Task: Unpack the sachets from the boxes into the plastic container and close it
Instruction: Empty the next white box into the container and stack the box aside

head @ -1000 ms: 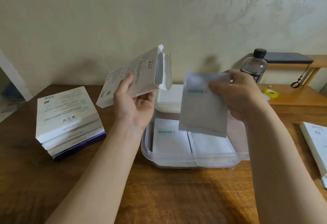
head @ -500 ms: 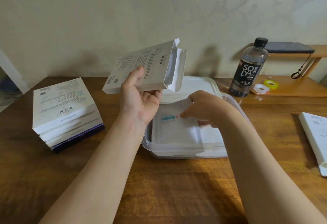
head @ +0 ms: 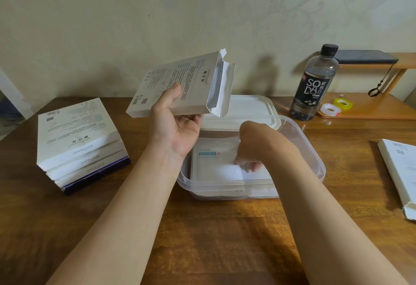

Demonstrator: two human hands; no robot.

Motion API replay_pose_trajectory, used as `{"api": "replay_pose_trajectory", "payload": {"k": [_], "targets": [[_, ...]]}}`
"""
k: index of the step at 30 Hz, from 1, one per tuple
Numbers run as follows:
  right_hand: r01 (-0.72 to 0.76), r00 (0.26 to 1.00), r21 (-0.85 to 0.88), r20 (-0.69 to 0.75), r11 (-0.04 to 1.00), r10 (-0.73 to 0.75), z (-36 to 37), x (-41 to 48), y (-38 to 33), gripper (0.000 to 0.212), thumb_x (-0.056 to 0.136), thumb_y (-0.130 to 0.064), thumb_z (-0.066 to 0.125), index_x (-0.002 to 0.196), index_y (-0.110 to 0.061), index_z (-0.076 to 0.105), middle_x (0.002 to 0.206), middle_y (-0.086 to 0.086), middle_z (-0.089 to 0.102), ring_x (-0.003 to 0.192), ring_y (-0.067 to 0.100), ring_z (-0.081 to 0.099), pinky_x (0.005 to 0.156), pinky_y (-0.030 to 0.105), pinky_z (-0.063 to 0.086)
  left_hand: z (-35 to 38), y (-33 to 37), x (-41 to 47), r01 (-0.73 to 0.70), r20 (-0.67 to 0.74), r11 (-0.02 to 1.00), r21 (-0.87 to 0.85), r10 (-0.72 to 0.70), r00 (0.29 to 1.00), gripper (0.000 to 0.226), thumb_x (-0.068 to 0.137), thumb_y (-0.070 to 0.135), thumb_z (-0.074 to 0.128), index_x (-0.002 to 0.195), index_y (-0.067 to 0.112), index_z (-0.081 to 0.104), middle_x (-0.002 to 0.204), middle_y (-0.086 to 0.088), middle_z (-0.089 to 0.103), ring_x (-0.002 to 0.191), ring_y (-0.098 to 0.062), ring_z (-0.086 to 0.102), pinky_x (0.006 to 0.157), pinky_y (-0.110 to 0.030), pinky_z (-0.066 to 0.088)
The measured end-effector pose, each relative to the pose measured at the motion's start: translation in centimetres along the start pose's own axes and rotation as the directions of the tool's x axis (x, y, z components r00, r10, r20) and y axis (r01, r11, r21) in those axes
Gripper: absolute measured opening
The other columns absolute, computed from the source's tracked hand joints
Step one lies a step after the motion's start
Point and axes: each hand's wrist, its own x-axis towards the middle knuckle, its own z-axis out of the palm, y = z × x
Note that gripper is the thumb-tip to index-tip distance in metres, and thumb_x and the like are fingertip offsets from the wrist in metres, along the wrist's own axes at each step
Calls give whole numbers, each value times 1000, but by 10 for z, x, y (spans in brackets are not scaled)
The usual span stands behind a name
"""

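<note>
My left hand (head: 175, 131) holds a flat white box (head: 180, 86) up in the air, its end flap open toward the right. Below it stands the clear plastic container (head: 310, 149) on the wooden table. My right hand (head: 249, 147) is down inside the container, fingers curled on a white sachet (head: 213, 161) that lies flat on other sachets. The container's white lid (head: 252, 109) rests behind it. A stack of closed white boxes (head: 78, 140) sits at the left.
A dark soda bottle (head: 314, 86) stands at the back right beside a low wooden shelf (head: 369, 109) with two tape rolls (head: 335, 106). A dark phone (head: 364, 56) lies on the shelf's upper level. Another white box (head: 403, 172) lies at the right edge.
My right hand carried the sachet from mid-air down into the container and now presses it flat. The box in my left hand stayed raised.
</note>
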Motion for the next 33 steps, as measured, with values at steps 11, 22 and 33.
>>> {"api": "replay_pose_trajectory", "payload": {"k": [11,22,33], "targets": [[477,870,-222,252,850,-423,7,2,-4,94,84,-54,72,159,-34,18,164,-10,24,150,17,24,123,42,22,2,0,-3,-14,6,1000,-2,14,1000,26,92,18,67,117,21,65,105,-4,75,99,-20,71,104,-35,50],[491,862,-306,309,816,-403,18,-1,-2,100,85,-61,66,158,-39,2,168,-4,0,153,27,14,121,50,24,1,-1,-1,-18,17,1000,9,18,1000,24,92,16,67,115,22,64,99,-3,77,96,-19,72,96,-31,53],[529,845,-319,281,786,-454,10,-7,-8,89,92,-53,63,159,-39,6,168,-5,4,154,23,11,120,44,20,0,-1,0,-23,42,1000,-4,24,999,27,91,14,67,117,23,61,105,-6,76,115,-24,70,108,-40,49]]}}
